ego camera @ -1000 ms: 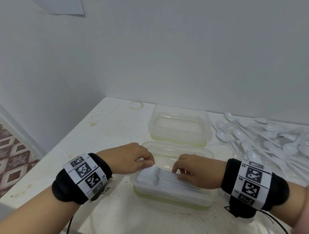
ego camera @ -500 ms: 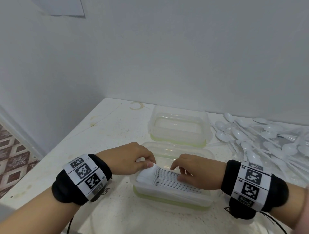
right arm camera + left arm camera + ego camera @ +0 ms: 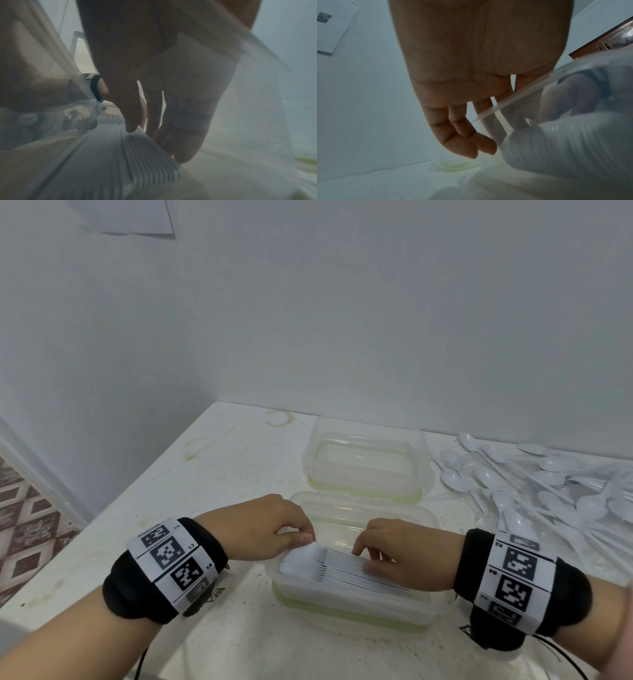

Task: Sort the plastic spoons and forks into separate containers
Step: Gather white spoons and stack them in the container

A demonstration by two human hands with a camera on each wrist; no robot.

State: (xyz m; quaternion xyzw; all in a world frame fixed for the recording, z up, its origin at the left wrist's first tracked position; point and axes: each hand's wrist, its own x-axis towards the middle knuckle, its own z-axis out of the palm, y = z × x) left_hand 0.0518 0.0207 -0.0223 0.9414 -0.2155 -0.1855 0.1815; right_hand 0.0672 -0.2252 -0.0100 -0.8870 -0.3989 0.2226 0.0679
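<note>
While left hand [image 3: 270,525] and right hand [image 3: 404,559] pinch the fork stack [image 3: 342,568] (seemingly settling it) inside the near container [image 3: 359,616], next I'd release and gather spoons [image 3: 555,463] right of it.

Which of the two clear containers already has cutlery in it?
The nearer container, where the left hand and right hand hold a stack of white cutlery. The farther container behind it holds nothing.
</note>
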